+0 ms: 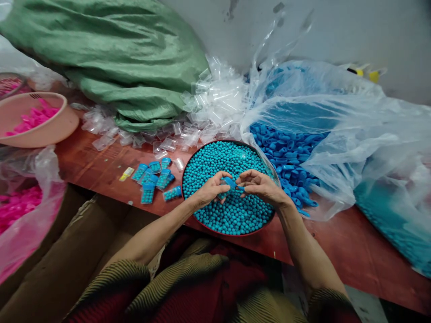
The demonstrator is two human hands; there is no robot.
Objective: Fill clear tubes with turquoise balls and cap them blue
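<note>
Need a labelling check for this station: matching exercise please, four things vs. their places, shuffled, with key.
1. Teal beads
2. Filled containers
3. Loose blue pieces
4. Green sack

A. At the mouth of a clear bag
B. Upper left of the picture
C. Beneath the left hand and right hand
D. On the red tabletop

Pairs: 1-C, 2-D, 3-A, 4-B

Partly hidden among the fingers of the left hand [215,188] and right hand [261,185], a blue piece [230,182] too small to make out; edge-cut well left, a peach bowl [65,123], and well right, a bag of teal beads [393,229]; blurred beyond the right hand, yellow objects [373,76].
</note>
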